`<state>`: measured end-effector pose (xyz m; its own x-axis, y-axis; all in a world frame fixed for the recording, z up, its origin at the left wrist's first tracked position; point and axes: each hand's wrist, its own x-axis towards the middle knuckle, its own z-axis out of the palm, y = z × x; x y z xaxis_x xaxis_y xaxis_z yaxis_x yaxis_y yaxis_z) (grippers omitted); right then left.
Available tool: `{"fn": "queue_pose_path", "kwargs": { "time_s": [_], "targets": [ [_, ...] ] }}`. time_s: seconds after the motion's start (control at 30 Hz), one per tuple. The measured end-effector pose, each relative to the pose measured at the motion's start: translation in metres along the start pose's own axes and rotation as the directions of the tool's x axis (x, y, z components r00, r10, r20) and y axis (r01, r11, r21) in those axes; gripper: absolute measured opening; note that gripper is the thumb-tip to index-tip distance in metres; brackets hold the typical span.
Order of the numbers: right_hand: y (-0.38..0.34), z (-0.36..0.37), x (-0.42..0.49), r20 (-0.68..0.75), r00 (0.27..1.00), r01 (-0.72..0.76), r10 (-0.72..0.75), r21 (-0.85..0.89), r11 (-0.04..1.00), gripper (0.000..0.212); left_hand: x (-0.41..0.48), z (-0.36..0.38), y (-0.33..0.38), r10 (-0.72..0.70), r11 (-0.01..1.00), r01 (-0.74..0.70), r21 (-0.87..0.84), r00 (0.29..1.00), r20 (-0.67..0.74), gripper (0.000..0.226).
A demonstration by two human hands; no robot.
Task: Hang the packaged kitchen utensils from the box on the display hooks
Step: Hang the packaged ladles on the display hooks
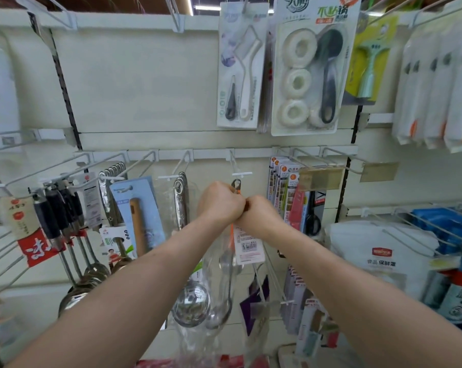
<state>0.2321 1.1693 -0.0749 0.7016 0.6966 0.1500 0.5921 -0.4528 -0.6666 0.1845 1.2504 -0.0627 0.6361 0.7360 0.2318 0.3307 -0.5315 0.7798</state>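
Note:
Both my hands are raised together at the middle of the display wall. My left hand (219, 201) and my right hand (259, 216) grip the top of a packaged ladle (226, 285) in a clear plastic sleeve with a white label card (248, 245). The utensil's handle end (236, 185) pokes up between my fists, just below the tip of a white display hook (241, 173). The sleeve hangs straight down under my hands. The box is out of view.
Steel ladles (182, 200) hang on the hook to the left, with more spoons and a wooden-handled tool (138, 216) further left. Knife packs (285, 192) hang to the right. Brush and sponge packs (308, 67) hang above. Bagged goods (381, 258) fill the right shelf.

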Motion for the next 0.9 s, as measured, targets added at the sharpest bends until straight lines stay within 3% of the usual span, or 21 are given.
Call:
{"fn": "queue_pose_path", "kwargs": {
  "time_s": [0.1, 0.27, 0.43, 0.57, 0.67, 0.9],
  "targets": [
    [0.004, -0.008, -0.003, 0.038, 0.998, 0.035, -0.039, 0.105, 0.994, 0.015, 0.002, 0.002, -0.002, -0.011, 0.987, 0.026, -0.161, 0.996, 0.09, 0.012],
    [0.01, -0.017, -0.004, 0.102, 0.994, 0.026, -0.048, 0.208, 0.978, 0.028, 0.002, -0.007, -0.013, 0.024, 0.94, 0.078, -0.333, 0.956, 0.292, 0.014],
    [0.02, -0.017, 0.005, 0.0, 1.0, 0.026, -0.027, 0.266, 0.964, 0.022, 0.002, -0.015, -0.017, 0.095, 0.849, 0.138, -0.51, 0.91, 0.403, 0.017],
    [0.022, -0.013, 0.012, -0.061, 0.998, 0.013, 0.006, 0.318, 0.948, 0.022, 0.0, -0.012, -0.023, 0.082, 0.927, 0.089, -0.364, 0.9, 0.429, 0.021],
    [0.015, -0.011, 0.015, -0.052, 0.999, 0.006, 0.013, 0.363, 0.932, 0.025, -0.003, -0.006, -0.026, 0.083, 0.964, 0.048, -0.261, 0.881, 0.466, 0.006],
    [0.009, -0.011, 0.027, -0.158, 0.987, 0.05, 0.011, 0.375, 0.926, 0.011, 0.002, -0.002, -0.026, 0.03, 0.979, 0.049, -0.198, 0.927, 0.375, 0.022]
  ]
}}
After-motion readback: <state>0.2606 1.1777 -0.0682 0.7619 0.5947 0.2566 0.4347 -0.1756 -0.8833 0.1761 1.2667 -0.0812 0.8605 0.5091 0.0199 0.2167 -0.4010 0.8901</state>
